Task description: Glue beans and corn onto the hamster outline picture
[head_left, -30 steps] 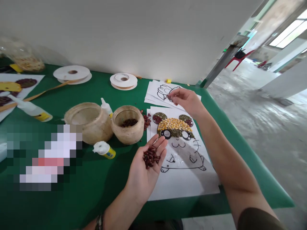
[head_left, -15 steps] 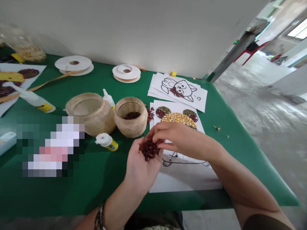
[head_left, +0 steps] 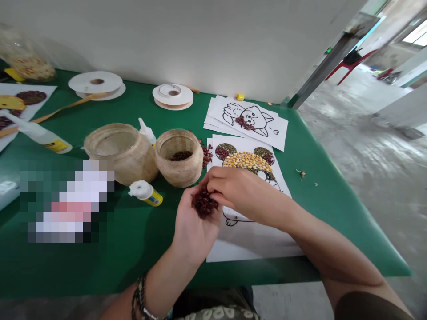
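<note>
Red beans: the dark red beans (head_left: 203,205) lie in a heap in our left hand, above the tabletop (head_left: 333,209), toward its near edge.
Left hand: our left hand (head_left: 196,231) is palm up and cupped below the beans; its grip is spread like a bowl, the fingers partly hidden.
Right hand: our right hand (head_left: 238,189) is over the heap with bent fingers; we cannot tell if its grip is pinching any bean.
Animal sheet: under our right hand and forearm lies a sheet with a round animal (head_left: 253,244), reaching close to the near edge. We see yellow kernels (head_left: 248,161) on its forehead, green and red seeds in both ears.
Second drawing: a sheet with a fox-like animal (head_left: 238,106) lies behind, toward the far right corner, with some red beans on its face.
Pots: the small pot (head_left: 180,171) holds dark beans and stands left of the animal sheet; the big pot (head_left: 136,160) is just beside it, further from the right edge.
Glue: a short glue bottle (head_left: 147,193) lies tilted before the pots.
Spools: the large spool (head_left: 95,82) and the small spool (head_left: 172,95) lie near the far edge.
</note>
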A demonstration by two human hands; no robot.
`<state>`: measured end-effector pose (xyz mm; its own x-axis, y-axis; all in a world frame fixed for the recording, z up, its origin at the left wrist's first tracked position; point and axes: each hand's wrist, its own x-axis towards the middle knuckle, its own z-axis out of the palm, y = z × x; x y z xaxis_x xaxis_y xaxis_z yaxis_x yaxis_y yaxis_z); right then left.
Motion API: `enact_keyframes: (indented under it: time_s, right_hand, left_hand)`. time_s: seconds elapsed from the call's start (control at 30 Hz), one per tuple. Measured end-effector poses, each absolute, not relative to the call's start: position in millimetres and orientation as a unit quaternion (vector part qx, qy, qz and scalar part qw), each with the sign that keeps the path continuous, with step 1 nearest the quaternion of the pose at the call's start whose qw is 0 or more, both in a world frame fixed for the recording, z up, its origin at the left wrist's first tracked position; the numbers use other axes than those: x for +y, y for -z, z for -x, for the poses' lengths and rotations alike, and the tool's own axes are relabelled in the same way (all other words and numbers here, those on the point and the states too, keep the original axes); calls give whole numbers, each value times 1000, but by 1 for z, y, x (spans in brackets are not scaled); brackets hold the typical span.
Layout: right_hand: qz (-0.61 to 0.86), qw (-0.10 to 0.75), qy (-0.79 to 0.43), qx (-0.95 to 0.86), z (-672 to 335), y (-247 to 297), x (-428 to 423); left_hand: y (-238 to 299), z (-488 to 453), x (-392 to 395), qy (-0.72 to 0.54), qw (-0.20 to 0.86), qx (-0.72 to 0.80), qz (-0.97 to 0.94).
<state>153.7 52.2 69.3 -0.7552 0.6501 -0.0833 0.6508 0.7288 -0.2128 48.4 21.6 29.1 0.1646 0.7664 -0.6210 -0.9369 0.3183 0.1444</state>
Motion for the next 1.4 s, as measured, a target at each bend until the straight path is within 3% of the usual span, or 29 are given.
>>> enact_keyframes:
  time_s: [0.17,0.27,0.37,0.47,0.57,0.7,0.8,0.9,1.23,1.4]
  right_hand:
    - [-389,-34,142,910,-159,-77,55]
    - [-384,-172,339,842,-167,-78,64]
    - [-351,-374,601,612,-175,-69,79]
    - [-376,-491,694,369,-179,-56,85]
    - [-415,-509,707,262,-179,-46,77]
    - [-455,-477,626,417,-178,-38,53]
    - [-419,-378,416,713,-178,-37,41]
    - [-333,-273,257,865,-180,-39,41]
    - [-343,-53,170,922,-178,-54,43]
    - [-359,-50,193,912,-173,-54,42]
  left_hand:
    - [-27,-49,21,-566,756,302,133]
    - [-26,-49,20,-575,756,286,126]
    - [-26,-48,19,-570,762,286,116]
    - [-27,-49,18,-561,766,294,107]
    - [-28,-49,19,-559,764,303,106]
    - [-27,-48,18,-560,766,299,105]
    - [-26,-48,17,-553,775,288,102]
    - [-26,-49,17,-544,789,272,88]
    - [-24,-51,17,-529,788,297,101]
    - [-23,-51,17,-527,787,306,102]
